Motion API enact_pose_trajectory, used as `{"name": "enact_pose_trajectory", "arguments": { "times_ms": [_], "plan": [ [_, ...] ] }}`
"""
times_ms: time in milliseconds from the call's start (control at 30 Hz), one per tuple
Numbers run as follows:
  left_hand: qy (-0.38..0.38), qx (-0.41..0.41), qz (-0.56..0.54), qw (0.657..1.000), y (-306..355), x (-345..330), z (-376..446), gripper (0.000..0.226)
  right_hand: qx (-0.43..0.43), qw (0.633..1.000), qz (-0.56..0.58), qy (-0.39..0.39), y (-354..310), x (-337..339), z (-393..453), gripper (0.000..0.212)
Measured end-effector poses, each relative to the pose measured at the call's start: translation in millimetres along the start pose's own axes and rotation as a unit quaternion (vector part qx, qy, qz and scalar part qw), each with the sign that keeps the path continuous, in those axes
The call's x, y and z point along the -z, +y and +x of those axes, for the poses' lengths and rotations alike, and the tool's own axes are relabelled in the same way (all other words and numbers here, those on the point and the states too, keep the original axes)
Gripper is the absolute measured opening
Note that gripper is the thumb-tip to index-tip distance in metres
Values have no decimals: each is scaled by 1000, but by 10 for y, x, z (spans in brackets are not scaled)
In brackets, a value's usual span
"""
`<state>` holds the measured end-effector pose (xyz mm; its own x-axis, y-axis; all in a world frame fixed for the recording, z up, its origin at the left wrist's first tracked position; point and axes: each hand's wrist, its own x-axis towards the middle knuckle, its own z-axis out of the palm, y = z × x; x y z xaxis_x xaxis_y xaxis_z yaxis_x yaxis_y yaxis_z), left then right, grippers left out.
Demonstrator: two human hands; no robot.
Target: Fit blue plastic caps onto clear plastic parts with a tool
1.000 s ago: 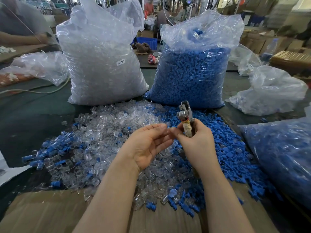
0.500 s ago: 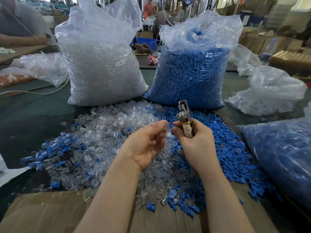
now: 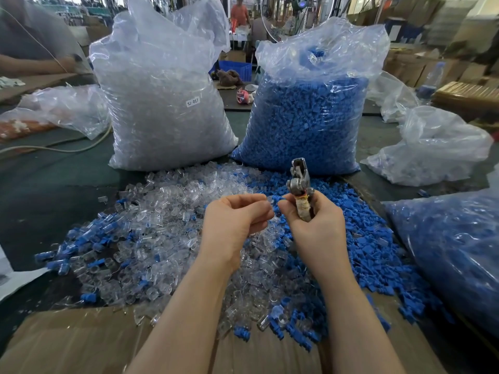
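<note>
A worker's right hand (image 3: pixel 314 225) grips a metal tool (image 3: pixel 299 184) upright, its thumb meeting the curled fingers of the left hand (image 3: pixel 235 220), which pinch a clear part (image 3: pixel 270 203) against a blue cap (image 3: pixel 278 198). Below them spread loose clear parts (image 3: pixel 162 211) and blue caps (image 3: pixel 378 252); behind stand two full bags, one clear (image 3: pixel 167 103), one blue (image 3: pixel 310 117).

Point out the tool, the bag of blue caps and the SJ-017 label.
tool (image 3: pixel 298 182): head view, metal pivot joint.
bag of blue caps (image 3: pixel 302 125): head view, blue-filled front.
label (image 3: pixel 193 101): head view, its centre.
</note>
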<state>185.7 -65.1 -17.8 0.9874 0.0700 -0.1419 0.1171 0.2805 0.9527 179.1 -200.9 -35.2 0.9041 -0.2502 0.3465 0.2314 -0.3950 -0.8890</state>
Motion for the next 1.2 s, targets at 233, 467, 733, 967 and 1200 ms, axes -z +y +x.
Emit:
{"name": "enact_pose_trajectory", "arguments": {
  "times_ms": [233,467,733,967,1200],
  "plan": [
    [33,-79,87,993,11,-51,-35,9,17,997,-70,26,-8,-29,-6,15],
    [34,-178,210,961,-5,-80,-41,16,-10,997,-74,21,-18,-14,7,17],
    [49,-252,280,925,-45,-63,-46,13,-27,998,-49,-24,-26,19,15,6],
    [70,-243,257,933,-73,-54,-36,13,-27,997,-19,-75,-40,53,16,5],
    [43,-175,161,970,-22,-21,-9,20,-30,984,-81,-153,5,164,32,9]
  ]
}}
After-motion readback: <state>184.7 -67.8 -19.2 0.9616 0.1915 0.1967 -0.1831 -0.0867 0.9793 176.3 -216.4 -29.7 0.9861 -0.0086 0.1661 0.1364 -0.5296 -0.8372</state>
